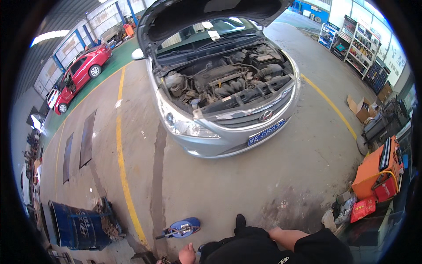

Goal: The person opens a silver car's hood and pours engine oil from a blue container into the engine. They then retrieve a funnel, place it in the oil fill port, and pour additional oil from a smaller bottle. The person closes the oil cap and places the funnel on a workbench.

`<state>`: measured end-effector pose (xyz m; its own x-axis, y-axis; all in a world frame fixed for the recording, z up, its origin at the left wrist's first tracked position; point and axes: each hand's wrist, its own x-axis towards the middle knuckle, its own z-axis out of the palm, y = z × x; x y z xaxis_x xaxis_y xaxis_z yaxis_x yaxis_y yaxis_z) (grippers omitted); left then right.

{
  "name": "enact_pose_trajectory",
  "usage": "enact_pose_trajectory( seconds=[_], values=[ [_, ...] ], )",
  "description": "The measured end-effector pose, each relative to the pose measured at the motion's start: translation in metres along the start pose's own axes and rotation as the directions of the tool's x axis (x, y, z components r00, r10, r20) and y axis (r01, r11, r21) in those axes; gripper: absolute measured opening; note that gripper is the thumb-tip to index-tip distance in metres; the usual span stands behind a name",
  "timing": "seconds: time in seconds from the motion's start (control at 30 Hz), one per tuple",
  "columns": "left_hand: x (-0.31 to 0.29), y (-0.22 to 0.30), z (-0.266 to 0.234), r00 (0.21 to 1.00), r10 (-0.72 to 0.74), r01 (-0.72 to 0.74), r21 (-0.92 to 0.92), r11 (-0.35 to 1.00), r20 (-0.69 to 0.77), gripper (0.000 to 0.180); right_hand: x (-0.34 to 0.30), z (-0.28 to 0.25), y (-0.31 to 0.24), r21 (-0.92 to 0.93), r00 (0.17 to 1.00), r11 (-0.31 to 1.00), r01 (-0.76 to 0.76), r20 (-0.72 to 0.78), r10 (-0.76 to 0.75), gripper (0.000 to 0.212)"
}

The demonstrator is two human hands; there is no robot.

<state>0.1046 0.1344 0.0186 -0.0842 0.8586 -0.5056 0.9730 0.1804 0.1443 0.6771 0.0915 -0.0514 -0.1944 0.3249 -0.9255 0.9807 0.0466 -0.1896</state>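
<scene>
My left hand (187, 254) hangs low at the bottom edge, curled closed; whether anything is inside it is hidden. Just beyond it on the floor is a small blue stool or tray (192, 221) with metal tools lying on it, one dark handle sticking out to the left. My right hand (276, 234) rests against my dark clothing, its fingers out of sight. In front of me stands a silver car (206, 147) with its hood (211, 13) raised. The engine (224, 79) in its bay is exposed. Both hands are well apart from the car.
A blue drum (83, 224) stands at the lower left. On the right are an orange cabinet (369, 176), a red bag (363, 209) and an open cardboard box (361, 109). Stocked shelves (362, 48) line the far right. A red car (81, 72) is parked far left.
</scene>
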Motion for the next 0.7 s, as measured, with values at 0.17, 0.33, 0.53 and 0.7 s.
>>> enact_pose_trajectory(
  seconds=[0.17, 0.33, 0.53, 0.7],
  values=[
    [0.092, 0.134, -0.102, 0.972, 0.089, -0.148, -0.27, 0.951, -0.219, 0.047, 0.026, -0.121, 0.034, 0.283, 0.986, 0.951, -0.127, -0.073, 0.153, 0.041],
    [0.225, 0.213, -0.187, 0.98, 0.145, -0.17, -0.189, 0.967, -0.136, 0.046, 0.063, -0.129, 0.066, 0.843, 0.904, 0.538, 0.002, -0.232, 0.36, 0.05],
    [0.505, 0.385, -0.325, 0.817, 0.458, -0.545, -0.209, 0.812, -0.351, 0.039, 0.096, -0.068, 0.09, 0.422, 0.931, 0.887, -0.184, -0.214, 0.295, 0.043],
    [0.728, 0.557, -0.435, 0.541, 0.623, -0.71, 0.09, 0.698, -0.565, 0.04, 0.071, -0.099, 0.019, 0.961, 0.82, 0.049, -0.272, 0.205, 0.534, 0.035]
  ],
)
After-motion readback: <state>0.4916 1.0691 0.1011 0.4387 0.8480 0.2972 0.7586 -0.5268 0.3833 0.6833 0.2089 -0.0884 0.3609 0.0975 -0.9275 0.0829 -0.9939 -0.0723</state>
